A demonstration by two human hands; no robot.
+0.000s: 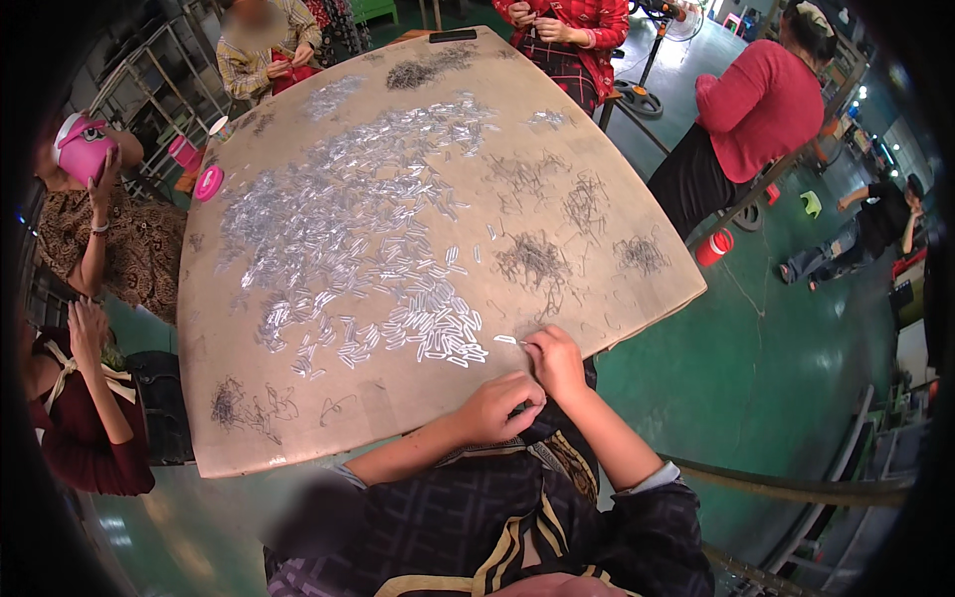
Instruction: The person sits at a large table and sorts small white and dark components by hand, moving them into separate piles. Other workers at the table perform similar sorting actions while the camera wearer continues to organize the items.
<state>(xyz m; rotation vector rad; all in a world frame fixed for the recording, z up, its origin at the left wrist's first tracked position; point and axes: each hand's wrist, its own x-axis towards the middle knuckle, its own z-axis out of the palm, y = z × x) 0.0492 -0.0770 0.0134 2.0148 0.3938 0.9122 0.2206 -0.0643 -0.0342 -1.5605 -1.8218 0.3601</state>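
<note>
Head view only here. Right hand (pixel 555 360), just below and right of the frame's middle, has its fingers bunched narrow over the table (pixel 224 348) edge, with one shiny metal piece (pixel 505 339) lying right by the fingertips. Can't tell if anything's pinched. Left hand (pixel 502 406), a bit lower and left, is loosely curled; no clue what's inside, if anything.

Honestly, my worry is the table edge. That piece is small and near it, so a clumsy swipe could send it onto the floor (pixel 647 398). The big metal pile (pixel 438 323) at centre is close too, so a dragging sleeve might scatter it toward the tangled wires (pixel 534 261) right of centre. Those look snaggy; pulling one could probably drag several along.
</note>
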